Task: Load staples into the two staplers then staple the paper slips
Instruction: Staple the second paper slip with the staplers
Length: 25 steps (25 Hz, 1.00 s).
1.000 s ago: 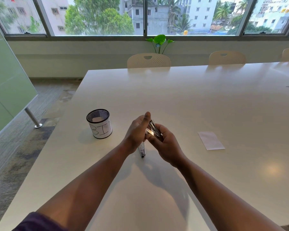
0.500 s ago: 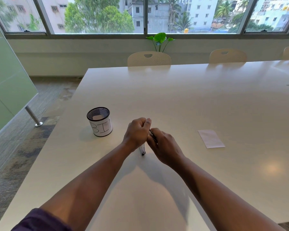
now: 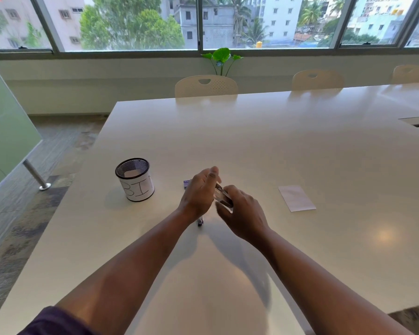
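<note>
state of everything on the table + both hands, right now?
stapler: off the table, held in right hand, metal top showing
right hand: closed around the stapler
left hand: open, fingers spread beside the stapler
mesh bin: upright, paper inside
paper slip: flat, untouched
purple box: half hidden

Left hand [image 3: 198, 192]: half a second ago a closed fist pressed against the right hand; now fingers uncurled and raised, palm turned toward the right. Right hand [image 3: 242, 213]: lifted slightly, metal arm of the stapler [image 3: 221, 193] showing again between the two hands, angled up as it was a second ago. Small purple staple box [image 3: 186, 184] now visible on the bench [image 3: 276, 146] just beyond the left hand, previously hidden.
</note>
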Motion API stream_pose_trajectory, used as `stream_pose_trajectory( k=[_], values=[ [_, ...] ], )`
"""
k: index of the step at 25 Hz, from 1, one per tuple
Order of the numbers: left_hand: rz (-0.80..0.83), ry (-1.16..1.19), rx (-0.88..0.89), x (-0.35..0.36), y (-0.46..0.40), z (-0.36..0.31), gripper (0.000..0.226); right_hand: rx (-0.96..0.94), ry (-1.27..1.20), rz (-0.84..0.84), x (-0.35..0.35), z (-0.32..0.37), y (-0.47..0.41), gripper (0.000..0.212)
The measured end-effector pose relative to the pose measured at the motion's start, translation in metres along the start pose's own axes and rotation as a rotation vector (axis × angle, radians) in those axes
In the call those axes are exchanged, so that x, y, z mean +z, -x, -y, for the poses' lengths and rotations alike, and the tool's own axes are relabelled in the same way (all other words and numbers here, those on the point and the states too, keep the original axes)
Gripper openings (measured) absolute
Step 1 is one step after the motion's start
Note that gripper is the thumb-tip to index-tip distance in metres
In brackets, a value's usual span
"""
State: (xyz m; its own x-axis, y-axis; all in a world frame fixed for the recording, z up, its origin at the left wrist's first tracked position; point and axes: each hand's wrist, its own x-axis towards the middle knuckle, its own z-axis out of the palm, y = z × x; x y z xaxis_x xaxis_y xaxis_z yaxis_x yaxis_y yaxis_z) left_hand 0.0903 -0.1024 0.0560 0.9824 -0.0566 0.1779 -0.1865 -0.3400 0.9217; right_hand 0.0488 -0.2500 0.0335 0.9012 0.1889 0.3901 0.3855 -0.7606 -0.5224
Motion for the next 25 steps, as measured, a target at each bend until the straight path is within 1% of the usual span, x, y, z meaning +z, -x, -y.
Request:
stream_pose_trajectory(
  k=[2,5,8,10,12,14,16,20,23,25],
  values=[
    [0.007,0.081,-0.055,0.015,-0.005,-0.002,0.047,0.127,0.039,0.007,-0.01,-0.011,0.001,0.008],
    [0.078,0.146,-0.159,0.044,-0.013,-0.006,0.036,0.314,0.068,-0.026,-0.029,-0.037,0.005,0.005],
    [0.159,0.038,-0.154,0.076,-0.017,-0.009,0.019,0.457,0.089,-0.135,-0.052,-0.068,0.011,0.004],
    [0.208,-0.048,-0.124,0.098,-0.017,-0.014,0.011,0.524,0.106,-0.211,-0.068,-0.091,0.016,0.01],
    [0.253,-0.159,-0.086,0.118,-0.019,-0.018,0.026,0.563,0.131,-0.241,-0.082,-0.114,0.021,0.013],
    [0.307,-0.263,-0.029,0.135,-0.02,-0.023,0.042,0.59,0.144,-0.223,-0.091,-0.132,0.026,0.014],
    [0.351,-0.36,0.03,0.15,-0.022,-0.027,0.053,0.634,0.121,-0.199,-0.097,-0.142,0.029,0.02],
    [0.407,-0.513,0.041,0.175,-0.026,-0.026,0.071,0.716,0.028,-0.182,-0.099,-0.148,0.033,0.029],
    [0.428,-0.64,0.06,0.185,-0.027,-0.02,0.082,0.704,0.009,-0.174,-0.099,-0.149,0.035,0.03],
    [0.425,-0.655,0.065,0.188,-0.028,-0.015,0.083,0.699,0.004,-0.171,-0.1,-0.151,0.036,0.026]
  ],
)
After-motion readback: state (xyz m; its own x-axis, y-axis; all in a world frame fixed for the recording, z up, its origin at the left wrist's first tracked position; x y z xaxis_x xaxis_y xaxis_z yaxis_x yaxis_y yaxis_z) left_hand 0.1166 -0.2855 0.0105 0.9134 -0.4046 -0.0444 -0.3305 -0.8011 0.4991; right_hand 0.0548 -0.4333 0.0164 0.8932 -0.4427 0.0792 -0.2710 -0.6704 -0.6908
